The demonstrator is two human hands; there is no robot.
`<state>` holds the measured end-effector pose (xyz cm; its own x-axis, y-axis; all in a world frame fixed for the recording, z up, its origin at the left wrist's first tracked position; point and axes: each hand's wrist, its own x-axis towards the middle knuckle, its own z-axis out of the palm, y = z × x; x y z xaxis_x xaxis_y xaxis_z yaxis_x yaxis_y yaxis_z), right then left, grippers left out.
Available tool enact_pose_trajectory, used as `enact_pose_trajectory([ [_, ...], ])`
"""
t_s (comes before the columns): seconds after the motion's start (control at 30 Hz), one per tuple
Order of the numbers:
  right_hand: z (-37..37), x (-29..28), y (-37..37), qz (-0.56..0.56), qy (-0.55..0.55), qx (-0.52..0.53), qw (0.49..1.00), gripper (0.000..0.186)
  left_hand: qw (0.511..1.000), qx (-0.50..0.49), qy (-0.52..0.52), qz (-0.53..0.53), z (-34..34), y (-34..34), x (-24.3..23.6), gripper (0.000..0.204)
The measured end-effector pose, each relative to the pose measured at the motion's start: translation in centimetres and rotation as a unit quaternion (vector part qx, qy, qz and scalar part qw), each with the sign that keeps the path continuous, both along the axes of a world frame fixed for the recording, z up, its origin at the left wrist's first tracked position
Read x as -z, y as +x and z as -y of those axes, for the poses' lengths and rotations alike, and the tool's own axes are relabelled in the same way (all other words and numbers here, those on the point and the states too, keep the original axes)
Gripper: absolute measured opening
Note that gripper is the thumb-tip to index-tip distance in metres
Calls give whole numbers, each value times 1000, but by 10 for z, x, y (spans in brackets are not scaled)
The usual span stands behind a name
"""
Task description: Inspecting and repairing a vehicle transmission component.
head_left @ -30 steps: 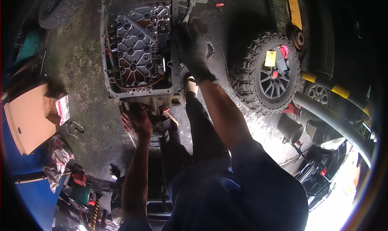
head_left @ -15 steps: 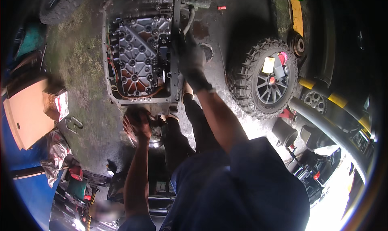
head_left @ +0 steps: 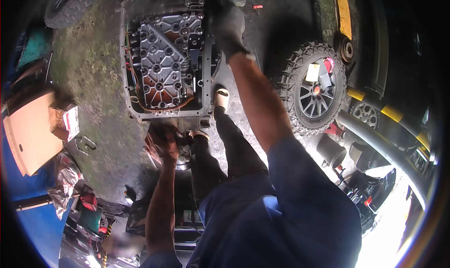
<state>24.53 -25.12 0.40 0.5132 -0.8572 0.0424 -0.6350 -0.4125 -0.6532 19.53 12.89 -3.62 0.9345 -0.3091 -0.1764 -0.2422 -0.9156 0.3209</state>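
A gearbox (head_left: 125, 71) lies on the floor ahead of me, its open face up. Inside its metal rim sits a silver valve body (head_left: 161, 47) with ribs and bolts, and an orange-brown wire runs along its near end. My left hand (head_left: 164, 146), bare and darkly stained, is curled round the dark near end of the gearbox. At its far right corner is my right hand (head_left: 230, 29) in a grey glove. Deep shadow hides the right fingers, so their grip cannot be made out.
To the right stands an off-road wheel (head_left: 314, 92) with papers on it. Beyond it runs a grey pole (head_left: 375, 132) beside a black bucket (head_left: 331, 150). An opened cardboard box (head_left: 35, 132) lies to the left, near a metal hook (head_left: 86, 144). My sandalled foot (head_left: 221, 98) is close to the gearbox.
My right hand has moved away from me along the right side to the far corner. The gearbox has shifted slightly, and more of its right side shows. My left hand stays at the near end.
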Motion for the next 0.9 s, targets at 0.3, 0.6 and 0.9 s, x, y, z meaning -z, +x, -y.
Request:
enact_pose_trajectory([
  [0.3,13,-12,15,-9,68,35,997,29,998,-47,26,-28,8,1,-10,70],
  [0.6,27,9,11,-12,-30,-6,999,30,999,-32,22,-38,11,3,-9,65],
  [0.9,17,6,9,-4,64,-18,998,44,998,-38,40,-9,5,3,-9,61],
])
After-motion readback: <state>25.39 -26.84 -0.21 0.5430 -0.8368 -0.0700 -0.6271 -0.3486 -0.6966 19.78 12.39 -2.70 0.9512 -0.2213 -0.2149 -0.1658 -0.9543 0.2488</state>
